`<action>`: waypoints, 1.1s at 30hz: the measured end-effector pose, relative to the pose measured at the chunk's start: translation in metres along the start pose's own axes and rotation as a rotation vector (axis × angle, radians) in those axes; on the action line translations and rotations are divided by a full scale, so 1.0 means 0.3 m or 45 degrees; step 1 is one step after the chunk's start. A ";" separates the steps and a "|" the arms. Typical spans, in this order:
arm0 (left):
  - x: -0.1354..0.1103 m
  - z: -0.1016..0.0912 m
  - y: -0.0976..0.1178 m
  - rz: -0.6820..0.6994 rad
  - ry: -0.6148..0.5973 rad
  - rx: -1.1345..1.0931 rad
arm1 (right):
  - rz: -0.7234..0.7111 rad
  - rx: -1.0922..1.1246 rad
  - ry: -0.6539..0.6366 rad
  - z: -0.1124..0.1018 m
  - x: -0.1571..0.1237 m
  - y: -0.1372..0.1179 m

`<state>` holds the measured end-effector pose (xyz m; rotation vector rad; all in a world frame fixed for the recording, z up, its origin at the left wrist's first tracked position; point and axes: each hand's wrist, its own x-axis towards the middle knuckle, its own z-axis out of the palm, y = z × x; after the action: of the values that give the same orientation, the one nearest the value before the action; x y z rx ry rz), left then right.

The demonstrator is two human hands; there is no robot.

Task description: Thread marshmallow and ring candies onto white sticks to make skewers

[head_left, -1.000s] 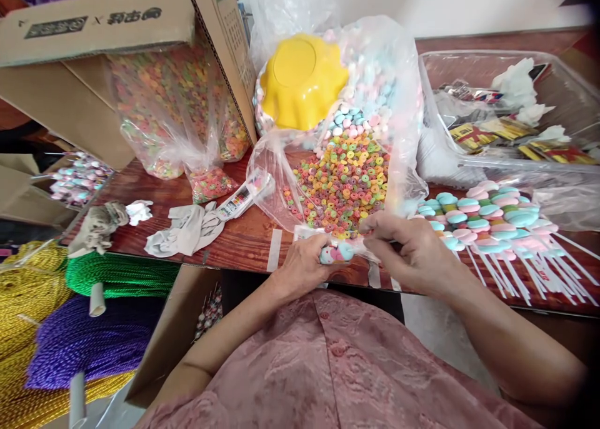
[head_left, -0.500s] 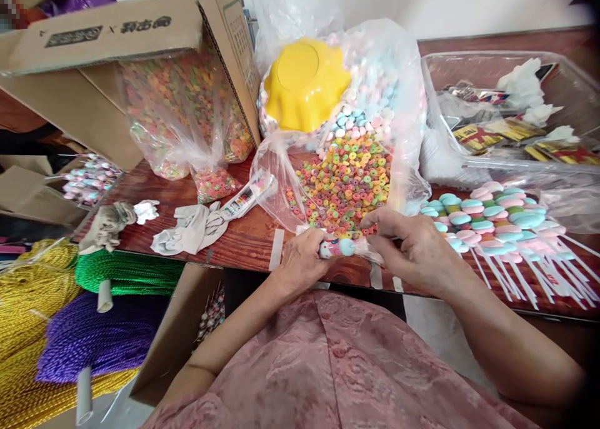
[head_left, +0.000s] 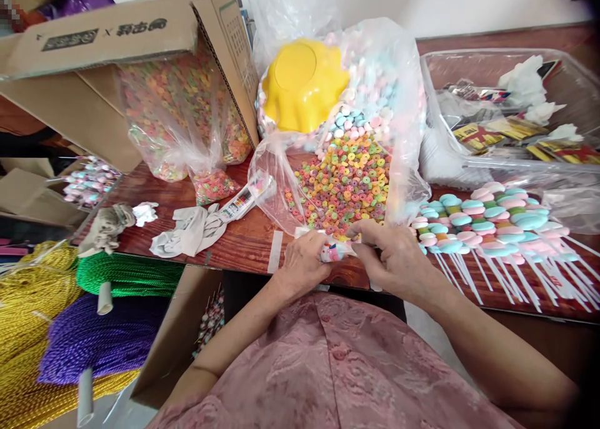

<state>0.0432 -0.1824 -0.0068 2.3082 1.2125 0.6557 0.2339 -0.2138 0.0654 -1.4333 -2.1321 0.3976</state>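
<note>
My left hand [head_left: 304, 257] is closed around a small printed plastic wrapper [head_left: 332, 251], white with pink and light blue, over the table's front edge. The fingers of my right hand [head_left: 391, 254] are closed at the wrapper's right end, thumb and forefinger pinching there. What lies inside the wrapper is mostly hidden. Just beyond both hands spreads a heap of colourful ring candies [head_left: 344, 182] on clear plastic. To the right, pink and blue candy skewers [head_left: 492, 219] lie piled with their white sticks pointing toward me.
Behind the rings, a yellow bowl [head_left: 304, 85] sits upside down on pastel candies in a clear bag. A cardboard box [head_left: 234, 60] holds bagged candy at left. A clear plastic bin [head_left: 497, 160] stands back right. Gloves [head_left: 192, 229] and bundled cords [head_left: 103, 335] are at left.
My right hand has moved left and its fingers have come together at the wrapper's end. The wrapper shows less of its light blue end. My left hand has stayed nearly in place.
</note>
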 end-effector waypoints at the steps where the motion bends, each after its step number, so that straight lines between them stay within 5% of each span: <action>1: -0.001 0.008 0.003 0.010 -0.005 -0.015 | 0.005 -0.005 -0.031 0.011 0.006 0.003; 8: 0.016 0.008 0.041 -0.031 -0.170 -0.568 | -0.052 0.071 -0.318 0.060 0.061 0.015; 13: 0.053 -0.090 0.012 -0.419 -0.339 -1.263 | -0.153 0.120 -0.352 -0.015 0.108 0.051; 17: 0.074 -0.116 -0.005 -0.573 -0.539 -1.507 | -0.268 0.031 -0.393 -0.070 0.134 0.056; 25: 0.057 0.006 0.034 -0.584 0.032 -1.607 | -0.299 -0.075 -0.282 -0.011 0.155 0.026; 31: 0.062 -0.016 0.032 -0.469 0.420 -1.366 | 0.044 0.610 0.574 0.061 0.084 0.050; 33: 0.063 -0.025 0.045 -0.368 0.501 -1.242 | 0.124 0.691 0.535 0.131 0.047 0.039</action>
<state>0.0567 -0.1721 0.0106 1.2084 1.0082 1.2713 0.2158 -0.1943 0.0311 -1.1756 -1.4769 0.5973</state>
